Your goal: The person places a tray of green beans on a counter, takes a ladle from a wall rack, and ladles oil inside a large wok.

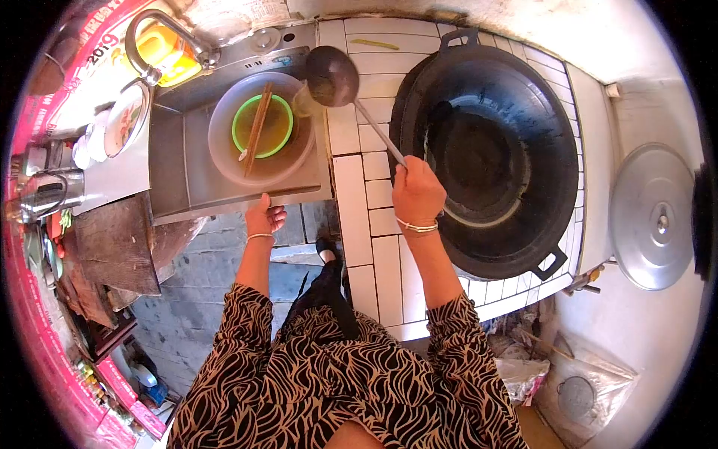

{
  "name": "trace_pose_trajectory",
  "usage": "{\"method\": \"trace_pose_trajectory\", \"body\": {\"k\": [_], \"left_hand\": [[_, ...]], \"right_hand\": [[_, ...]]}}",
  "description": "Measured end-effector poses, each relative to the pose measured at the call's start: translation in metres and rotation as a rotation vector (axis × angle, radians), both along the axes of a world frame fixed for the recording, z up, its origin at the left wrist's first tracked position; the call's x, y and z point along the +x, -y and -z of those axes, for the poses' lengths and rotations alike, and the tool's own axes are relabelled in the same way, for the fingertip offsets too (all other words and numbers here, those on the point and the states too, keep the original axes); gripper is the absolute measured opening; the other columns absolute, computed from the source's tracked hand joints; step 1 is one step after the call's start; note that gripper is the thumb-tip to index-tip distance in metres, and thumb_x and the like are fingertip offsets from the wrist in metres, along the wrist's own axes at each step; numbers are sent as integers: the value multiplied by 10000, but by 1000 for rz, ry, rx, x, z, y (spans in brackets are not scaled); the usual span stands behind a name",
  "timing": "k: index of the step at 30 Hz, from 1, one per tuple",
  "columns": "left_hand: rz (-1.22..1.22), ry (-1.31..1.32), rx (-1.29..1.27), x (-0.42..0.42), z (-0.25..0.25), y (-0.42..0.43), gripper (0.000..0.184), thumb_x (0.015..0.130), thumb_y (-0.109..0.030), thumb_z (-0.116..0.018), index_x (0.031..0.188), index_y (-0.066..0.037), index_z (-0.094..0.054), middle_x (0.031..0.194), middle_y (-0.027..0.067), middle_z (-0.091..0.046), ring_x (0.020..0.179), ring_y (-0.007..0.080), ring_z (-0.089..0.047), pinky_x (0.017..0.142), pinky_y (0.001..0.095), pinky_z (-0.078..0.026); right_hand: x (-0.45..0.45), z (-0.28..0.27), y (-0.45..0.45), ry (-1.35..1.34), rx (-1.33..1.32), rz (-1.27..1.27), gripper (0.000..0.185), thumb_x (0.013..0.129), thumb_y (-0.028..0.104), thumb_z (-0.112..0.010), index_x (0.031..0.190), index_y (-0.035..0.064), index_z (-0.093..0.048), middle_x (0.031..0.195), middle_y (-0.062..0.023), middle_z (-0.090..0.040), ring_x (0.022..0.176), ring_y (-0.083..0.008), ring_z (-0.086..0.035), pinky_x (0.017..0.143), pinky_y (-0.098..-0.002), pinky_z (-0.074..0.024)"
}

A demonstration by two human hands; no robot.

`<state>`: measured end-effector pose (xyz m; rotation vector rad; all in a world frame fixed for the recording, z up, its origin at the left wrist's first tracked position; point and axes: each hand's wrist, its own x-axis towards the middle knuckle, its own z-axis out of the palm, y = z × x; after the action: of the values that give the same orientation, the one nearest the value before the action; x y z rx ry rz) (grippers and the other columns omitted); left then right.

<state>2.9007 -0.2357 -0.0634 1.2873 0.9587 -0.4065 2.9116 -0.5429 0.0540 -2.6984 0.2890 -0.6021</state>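
My right hand (419,193) grips the handle of a long ladle (333,76). Its dark, round bowl is raised over the right edge of the sink, beside a plastic basin (218,135). A pale, see-through blur, perhaps water, shows between the bowl and the basin's rim. In the basin, a green-rimmed bowl (238,127) sits in liquid with chopsticks (259,127) lying across it. Low at the sink's front edge, my left hand (265,218) has its thumb apart from loosely bent fingers and holds nothing visible. Whether it touches the sink (170,161) is unclear.
A large black wok (486,153) is set into the white-tiled stove top at right. A metal lid (652,217) leans by the wall. The curved faucet (168,22) rises behind the sink. Plates (126,120) and a glass jug (52,193) stand at left, above a wooden board (116,243).
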Motion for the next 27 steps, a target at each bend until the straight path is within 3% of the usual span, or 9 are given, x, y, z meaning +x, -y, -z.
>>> {"method": "trace_pose_trajectory", "body": {"k": [5, 8, 12, 13, 18, 24, 27], "left_hand": [[3, -1, -43, 1, 10, -3, 428, 752, -448, -580, 851, -38, -509, 704, 120, -577, 529, 226, -564, 414, 296, -436], [-17, 7, -86, 3, 17, -9, 413, 749, -448, -585, 843, -57, -489, 708, 122, -578, 534, 235, -564, 413, 304, -438], [-23, -27, -26, 5, 10, -7, 399, 748, -438, -592, 824, -66, -469, 722, 132, -583, 544, 244, -565, 415, 324, -441], [-15, -4, -21, 5, 9, -6, 453, 750, -418, -601, 938, -21, -486, 731, 141, -589, 545, 221, -579, 429, 301, -448], [-18, -16, -75, 3, 17, -16, 466, 760, -437, -579, 936, -15, -486, 743, 138, -588, 564, 228, -581, 446, 308, -453], [-4, -36, -32, 7, 6, -11, 464, 775, -447, -552, 927, -12, -497, 741, 129, -589, 576, 231, -583, 457, 314, -455], [6, -20, -61, 5, 8, -14, 465, 774, -452, -550, 923, -13, -504, 727, 125, -589, 570, 233, -582, 454, 316, -453]], "right_hand": [[-3, -4, 11, 80, -8, 55, 104, 699, 122, -592, 762, 63, -533, 683, -86, -550, 618, -266, -562, 516, -342, -450], [-15, 7, 41, 65, 165, 229, 124, 715, 131, -592, 811, 63, -553, 730, -93, -575, 650, -276, -575, 540, -344, -456], [-49, 38, 100, -104, 209, 456, 142, 749, 173, -549, 842, 67, -567, 768, -141, -594, 670, -332, -577, 587, -410, -456], [-58, 41, 113, -211, 182, 537, 147, 751, 183, -543, 845, 73, -569, 764, -153, -595, 679, -342, -578, 593, -418, -456], [-101, 77, 171, -591, -24, 810, 136, 757, 200, -510, 778, 82, -574, 738, -166, -610, 703, -339, -601, 594, -422, -477], [-120, 96, 196, -679, -29, 952, 163, 753, 196, -482, 797, 66, -569, 786, -192, -606, 754, -370, -589, 638, -434, -471], [-113, 102, 188, -643, 25, 883, 168, 749, 205, -497, 796, 61, -567, 782, -198, -602, 756, -373, -586, 638, -434, -470]]}}
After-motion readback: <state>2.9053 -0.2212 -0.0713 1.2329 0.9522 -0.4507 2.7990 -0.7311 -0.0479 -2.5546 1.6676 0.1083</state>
